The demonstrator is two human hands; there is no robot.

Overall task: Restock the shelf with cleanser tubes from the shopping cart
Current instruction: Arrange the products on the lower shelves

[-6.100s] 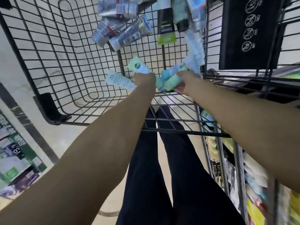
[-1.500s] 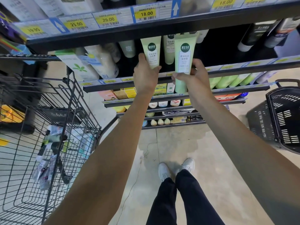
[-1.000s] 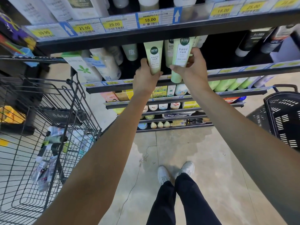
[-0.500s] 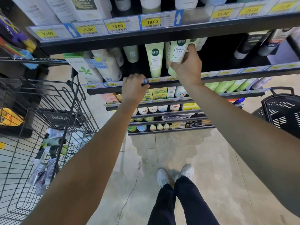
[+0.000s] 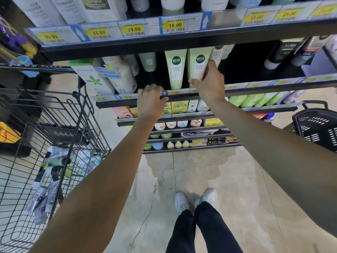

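Standing already at the front edge of the shelf (image 5: 182, 96), two pale green cleanser tubes (image 5: 176, 69) side by side, cap end down, just behind the price rail. Reaching in from the right, the right hand (image 5: 210, 83), its fingers (image 5: 211, 65) curled round the right-hand tube of the pair, thumb stretched across its lower end near the rail; apparently steadying or nudging it into line rather than carrying it. Hovering empty at the shelf's front edge, the left hand (image 5: 150, 101), fingers loosely bent over the rail, holding nothing. Judging by that, one pair placed, or very nearly, and the job far from finished: lying in a heap against the near wall of the shopping cart (image 5: 45, 128) on the left, a good many more tubes (image 5: 52, 172), grey, white and green, kinds not readable. Probably needed next: another trip to the cart with both hands free.
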